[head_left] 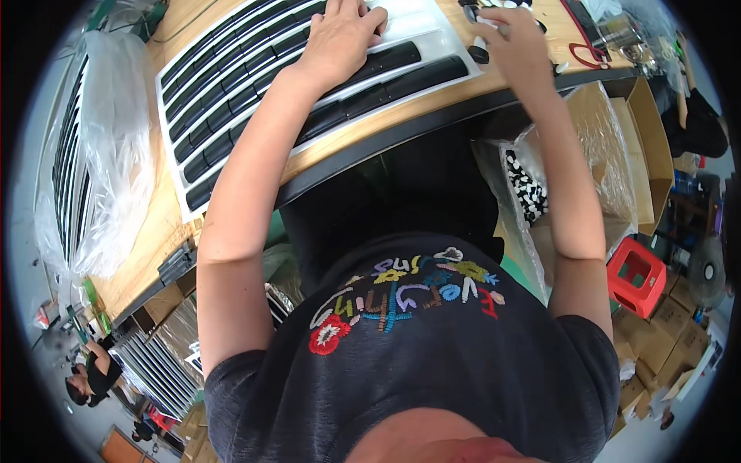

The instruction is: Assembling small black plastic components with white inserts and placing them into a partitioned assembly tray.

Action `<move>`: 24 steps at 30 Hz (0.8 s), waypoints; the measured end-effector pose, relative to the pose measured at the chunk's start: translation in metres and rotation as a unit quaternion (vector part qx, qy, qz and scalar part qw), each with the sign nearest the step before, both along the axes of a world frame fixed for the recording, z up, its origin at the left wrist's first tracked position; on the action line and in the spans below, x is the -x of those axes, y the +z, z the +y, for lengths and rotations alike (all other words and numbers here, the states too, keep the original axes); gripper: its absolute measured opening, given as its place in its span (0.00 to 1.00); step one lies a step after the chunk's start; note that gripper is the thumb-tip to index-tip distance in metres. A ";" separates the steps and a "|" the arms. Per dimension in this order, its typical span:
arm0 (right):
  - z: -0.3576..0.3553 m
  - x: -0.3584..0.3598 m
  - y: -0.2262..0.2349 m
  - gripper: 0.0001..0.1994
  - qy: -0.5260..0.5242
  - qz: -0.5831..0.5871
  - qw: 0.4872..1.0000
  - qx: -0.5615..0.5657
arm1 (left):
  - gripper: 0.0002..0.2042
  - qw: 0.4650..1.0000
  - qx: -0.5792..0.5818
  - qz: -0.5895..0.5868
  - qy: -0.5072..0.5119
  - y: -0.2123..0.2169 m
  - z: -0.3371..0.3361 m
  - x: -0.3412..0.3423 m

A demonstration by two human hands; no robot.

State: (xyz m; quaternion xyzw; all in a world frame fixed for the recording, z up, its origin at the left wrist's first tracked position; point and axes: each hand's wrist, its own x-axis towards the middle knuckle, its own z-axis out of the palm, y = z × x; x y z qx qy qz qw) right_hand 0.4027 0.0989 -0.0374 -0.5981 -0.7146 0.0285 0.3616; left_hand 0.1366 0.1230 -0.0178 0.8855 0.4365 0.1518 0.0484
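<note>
A white tray (455, 46) on the wooden table holds several curved rows of glossy black cylindrical pieces (224, 108). My left hand (340, 46) rests over the tray's far middle, at the end of one row. Its fingers are curled down, and what lies under them is mostly hidden. To the right of the tray, my right hand (515, 48) reaches among small black-and-white parts (478, 54) scattered on the table. Its fingers are bent together around a small light piece, which they partly cover.
Stacked trays in clear plastic (116, 139) stand at the left. An open cardboard box (644, 139) with a plastic liner holds many black-and-white parts (526, 185) below the table's right edge. Red-handled pliers (587, 55) lie at the far right, and a red stool (637, 275) stands below.
</note>
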 end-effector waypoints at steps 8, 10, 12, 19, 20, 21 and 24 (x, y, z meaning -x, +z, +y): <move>-0.029 -0.017 -0.015 0.09 0.049 -0.072 0.993 0.082 | 0.12 0.955 0.025 -0.296 0.026 -0.024 -0.015 0.001; -0.028 -0.016 -0.013 0.08 0.035 -0.094 0.995 -0.021 | 0.23 0.922 0.042 -0.373 0.095 -0.010 -0.044 -0.001; -0.040 0.000 0.009 0.09 0.007 0.046 0.998 0.033 | 0.16 0.868 0.091 -0.480 0.088 -0.011 -0.063 -0.001; -0.088 0.064 0.067 0.10 0.133 0.387 0.895 0.178 | 0.11 0.640 0.333 -0.691 0.033 -0.015 -0.107 0.000; -0.090 0.069 0.068 0.10 0.147 0.407 0.876 0.210 | 0.11 0.623 0.346 -0.701 0.012 -0.016 -0.110 0.001; -0.092 0.073 0.069 0.10 0.148 0.407 0.876 0.211 | 0.11 0.623 0.346 -0.702 0.013 -0.014 -0.113 0.000; -0.097 0.082 0.069 0.08 0.142 0.405 0.878 0.213 | 0.12 0.624 0.347 -0.700 -0.010 -0.012 -0.119 -0.003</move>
